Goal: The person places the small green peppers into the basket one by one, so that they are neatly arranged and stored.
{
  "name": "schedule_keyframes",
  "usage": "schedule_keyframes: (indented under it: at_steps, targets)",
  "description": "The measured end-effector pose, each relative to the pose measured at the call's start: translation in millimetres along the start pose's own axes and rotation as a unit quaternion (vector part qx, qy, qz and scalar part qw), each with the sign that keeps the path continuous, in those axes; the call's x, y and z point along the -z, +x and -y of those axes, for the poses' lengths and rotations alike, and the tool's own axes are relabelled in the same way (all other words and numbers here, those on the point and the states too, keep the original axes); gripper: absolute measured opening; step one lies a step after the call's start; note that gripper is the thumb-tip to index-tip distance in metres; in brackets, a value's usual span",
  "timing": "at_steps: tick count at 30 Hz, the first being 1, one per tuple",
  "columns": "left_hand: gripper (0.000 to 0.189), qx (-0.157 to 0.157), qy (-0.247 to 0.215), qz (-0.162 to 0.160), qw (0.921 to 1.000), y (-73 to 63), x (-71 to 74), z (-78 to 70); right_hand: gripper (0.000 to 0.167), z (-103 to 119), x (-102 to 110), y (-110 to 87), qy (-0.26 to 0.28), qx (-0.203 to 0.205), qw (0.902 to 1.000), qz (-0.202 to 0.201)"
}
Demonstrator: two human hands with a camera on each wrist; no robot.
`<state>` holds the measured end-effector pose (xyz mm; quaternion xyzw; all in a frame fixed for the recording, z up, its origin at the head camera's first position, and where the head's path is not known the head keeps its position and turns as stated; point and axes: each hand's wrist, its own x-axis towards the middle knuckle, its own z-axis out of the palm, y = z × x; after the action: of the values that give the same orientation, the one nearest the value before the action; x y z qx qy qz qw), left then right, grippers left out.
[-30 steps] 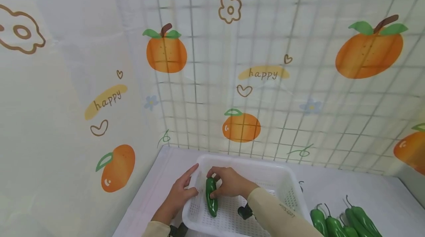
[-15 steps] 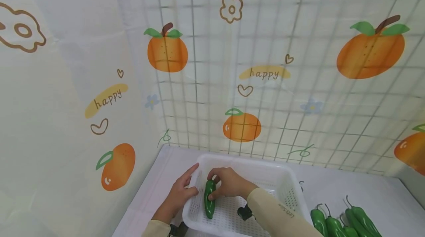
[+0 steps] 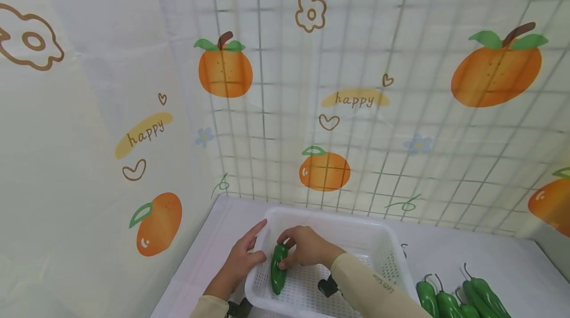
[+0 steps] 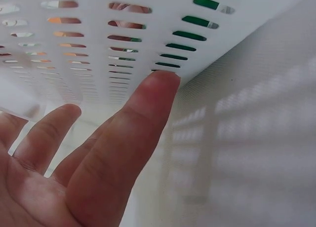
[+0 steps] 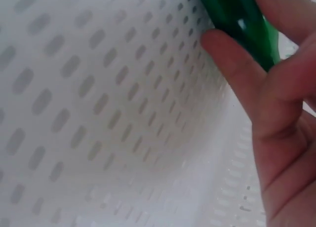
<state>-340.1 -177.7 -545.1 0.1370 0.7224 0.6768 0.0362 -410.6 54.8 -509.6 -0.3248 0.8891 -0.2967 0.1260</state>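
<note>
Inside the left end of a white perforated plastic basket (image 3: pixel 352 229) lies one glossy green chili pepper (image 3: pixel 278 281) in the head view. My right hand (image 3: pixel 308 245) reaches over the basket and holds this pepper between thumb and fingers near its upper end. The right wrist view shows the thumb (image 5: pixel 232 59) pressed along the pepper's dark green side (image 5: pixel 242 22). On the outside, my left hand (image 3: pixel 242 260) is at the basket's left wall with fingers extended. In the left wrist view a fingertip (image 4: pixel 163 84) meets the slotted wall, and green shows through the slots.
Several more green chili peppers (image 3: pixel 429 295) with curled stems lie on the white table (image 3: pixel 503 253) right of the basket. Behind stands a wire grid covered by a sheet printed with oranges (image 3: pixel 325 172). Another printed sheet (image 3: pixel 80 209) closes off the left side.
My right hand has shifted the pepper slightly left and toward me, closer to the basket's left wall. The left hand has stayed in place.
</note>
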Motion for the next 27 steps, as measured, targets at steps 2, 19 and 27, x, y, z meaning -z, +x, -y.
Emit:
schedule_keyframes:
  at_steps: [2,19,27]
  targets:
    - [0.089,0.003,0.001,0.0,1.0,0.4,-0.1,0.6,0.058,0.1,0.3,-0.8,-0.009,0.003,1.0,-0.002]
    - [0.086,0.01,-0.002,0.001,1.0,-1.2,-1.2,0.4,0.058,-2.6,0.5,-2.0,-0.017,0.007,0.9998,0.011]
    - [0.087,0.02,0.01,-0.009,0.9997,-2.2,-2.2,-3.2,0.06,-1.0,4.4,-2.2,-0.016,0.01,0.9997,0.015]
